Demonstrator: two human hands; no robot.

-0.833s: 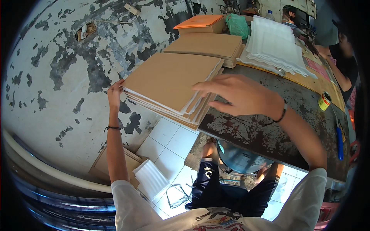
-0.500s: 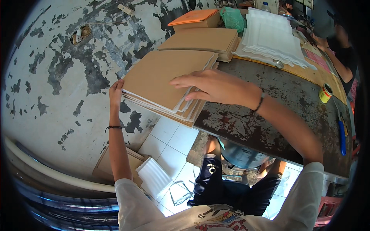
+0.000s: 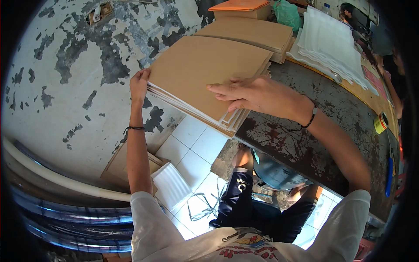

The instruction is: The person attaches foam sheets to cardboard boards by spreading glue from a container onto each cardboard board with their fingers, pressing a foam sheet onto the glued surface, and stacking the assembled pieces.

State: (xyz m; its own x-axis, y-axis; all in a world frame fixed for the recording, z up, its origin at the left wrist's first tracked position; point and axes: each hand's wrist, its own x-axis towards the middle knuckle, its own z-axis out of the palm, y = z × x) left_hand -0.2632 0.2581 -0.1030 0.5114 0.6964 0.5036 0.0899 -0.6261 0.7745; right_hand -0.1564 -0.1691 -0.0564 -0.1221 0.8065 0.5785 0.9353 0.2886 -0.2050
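A stack of brown cardboard sheets (image 3: 192,65) with white layers between them lies at the table's left end, its near left part jutting out past the table edge. My left hand (image 3: 139,85) grips the stack's left corner, thumb and fingers closed on its edge. Over the near right part of the stack is my right hand (image 3: 268,98), palm down. Its fingers are stretched out across the top sheet, with the thumb close to the front edge. The layers at the near right corner are slightly uneven.
Behind are another cardboard stack (image 3: 248,32), an orange-topped box (image 3: 238,5), a green bag (image 3: 287,15) and white foam sheets (image 3: 327,41). A yellow tin (image 3: 381,122) and blue-handled tool (image 3: 388,177) lie right. A person's arm (image 3: 393,89) shows at far right. Hoses (image 3: 74,209) curve lower left.
My view has shifted, so the stack and table sit higher and further right in the picture. My right hand has moved slightly on the stack; my left hand keeps its grip.
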